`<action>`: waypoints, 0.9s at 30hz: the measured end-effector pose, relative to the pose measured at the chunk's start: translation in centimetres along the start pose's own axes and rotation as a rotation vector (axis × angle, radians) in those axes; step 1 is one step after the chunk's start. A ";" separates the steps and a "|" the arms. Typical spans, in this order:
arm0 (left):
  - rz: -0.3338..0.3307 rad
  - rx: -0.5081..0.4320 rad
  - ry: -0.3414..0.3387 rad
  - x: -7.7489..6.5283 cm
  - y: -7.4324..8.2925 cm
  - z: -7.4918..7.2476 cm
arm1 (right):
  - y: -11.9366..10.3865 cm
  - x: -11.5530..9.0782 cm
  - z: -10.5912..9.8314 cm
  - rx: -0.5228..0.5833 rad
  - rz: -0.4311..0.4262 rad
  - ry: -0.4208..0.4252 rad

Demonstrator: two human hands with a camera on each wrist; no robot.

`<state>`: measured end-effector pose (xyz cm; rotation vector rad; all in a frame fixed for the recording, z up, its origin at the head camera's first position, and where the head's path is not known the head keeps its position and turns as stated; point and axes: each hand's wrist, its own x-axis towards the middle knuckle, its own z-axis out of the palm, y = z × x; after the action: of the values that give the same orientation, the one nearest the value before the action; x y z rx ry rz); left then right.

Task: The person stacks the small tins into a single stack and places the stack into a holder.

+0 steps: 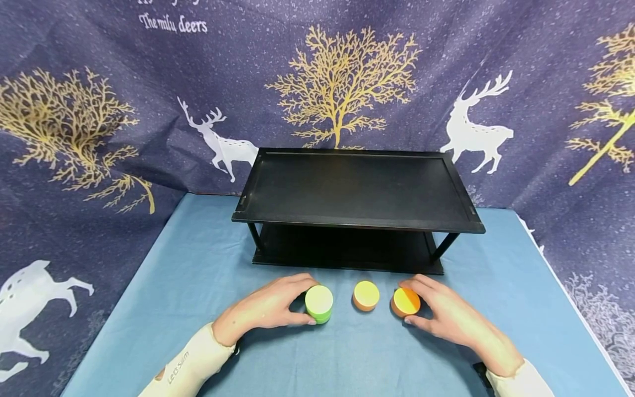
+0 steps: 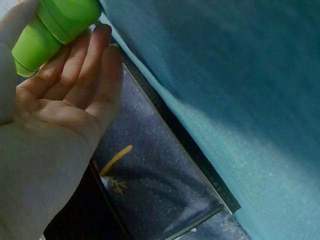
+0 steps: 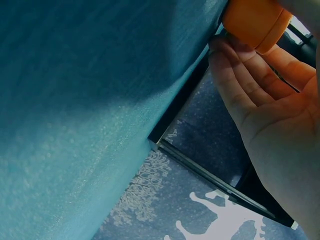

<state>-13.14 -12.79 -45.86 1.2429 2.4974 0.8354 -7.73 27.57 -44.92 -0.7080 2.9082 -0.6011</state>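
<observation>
In the head view, my left hand [image 1: 280, 302] holds a green round container [image 1: 319, 304] with a pale green top, thumb at its near side and fingers at the far side. The left wrist view shows this green container [image 2: 60, 27] with a seam and a narrower section, like small pots stacked. My right hand [image 1: 439, 309] grips a small orange round container [image 1: 405, 302] with a yellow-orange top between thumb and fingers. Its smooth orange side [image 3: 255, 22] and seam show in the right wrist view. Between the hands stands another orange container [image 1: 366, 296] with a yellow top, untouched.
A black two-tier shelf [image 1: 347, 190] stands behind the containers, its lower board [image 1: 342, 248] close beyond the fingertips. Blue cloth [image 1: 337, 358] covers the table. A dark cloth backdrop [image 1: 238, 71] with deer and trees hangs behind.
</observation>
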 end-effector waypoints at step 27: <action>-0.035 0.000 -0.018 -0.1 0.4 -0.3 | 0.2 -0.1 0.1 -0.012 -0.022 0.017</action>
<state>-12.90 -12.81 -45.40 1.1975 2.4972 0.8119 -7.70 27.73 -45.10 -0.7415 2.9252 -0.5957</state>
